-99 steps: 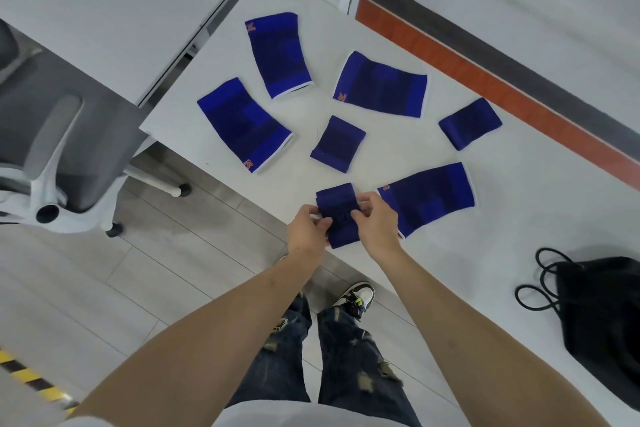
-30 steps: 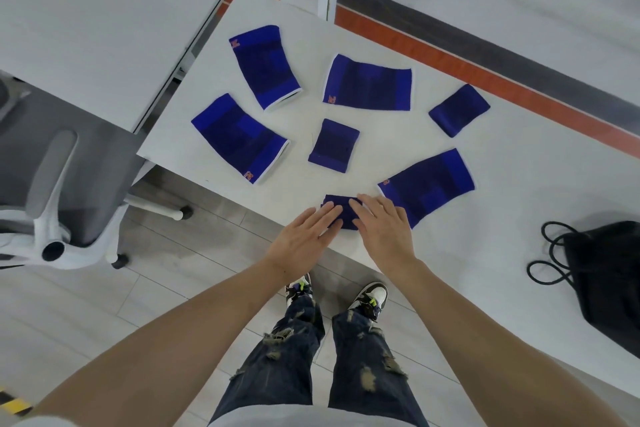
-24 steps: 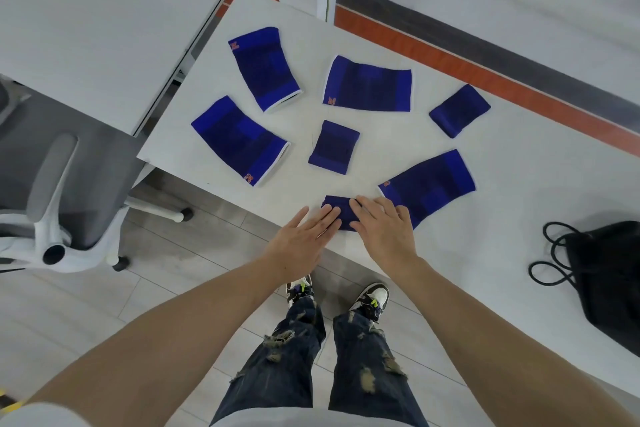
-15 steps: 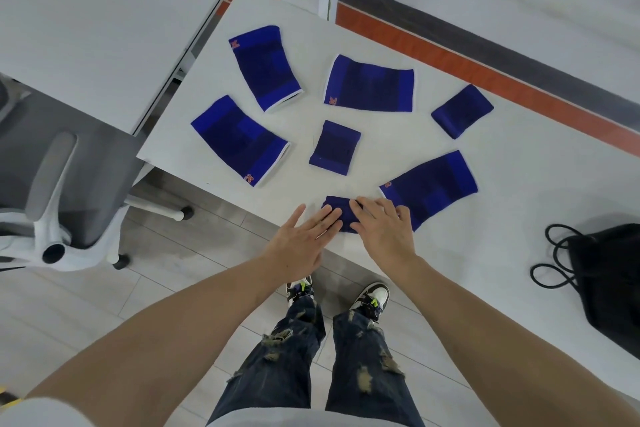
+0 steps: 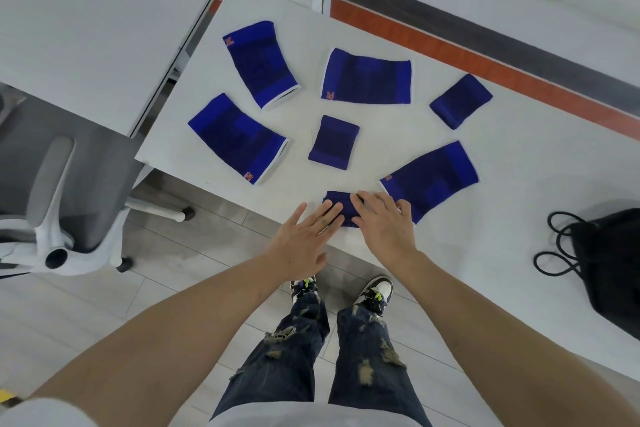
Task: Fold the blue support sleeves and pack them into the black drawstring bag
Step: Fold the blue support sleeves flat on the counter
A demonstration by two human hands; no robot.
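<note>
Nearest me, both palms lie flat at the front edge of the worktop (image 5: pixel 519 156). My left hand (image 5: pixel 304 236) has its fingers straight and spread, their tips on the folded sleeve (image 5: pixel 337 199); my right hand (image 5: pixel 384 222) presses the same piece with straight fingers, holding nothing. Compared with half a second ago, almost nothing has changed: the hands stay flat on that folded sleeve. A few seconds back they were pinching it up off the surface.

Just right of my right hand lies an unfolded sleeve (image 5: pixel 431 178), its near corner touching my fingers. Beyond it sit two more folded sleeves, one in the middle (image 5: pixel 334 142) and one toward the far right (image 5: pixel 460 100). Three flat sleeves lie farther off: left (image 5: pixel 237 137), far left (image 5: pixel 259 61) and far centre (image 5: pixel 367 76).

The black drawstring bag (image 5: pixel 609 263) rests at the right edge, its cords looped toward me, well apart from the sleeves.

The worktop is white; a second white table (image 5: pixel 86 17) stands to the left, a grey office chair (image 5: pixel 52 191) beside it, on a grey tiled floor with an orange stripe (image 5: pixel 485 59).
</note>
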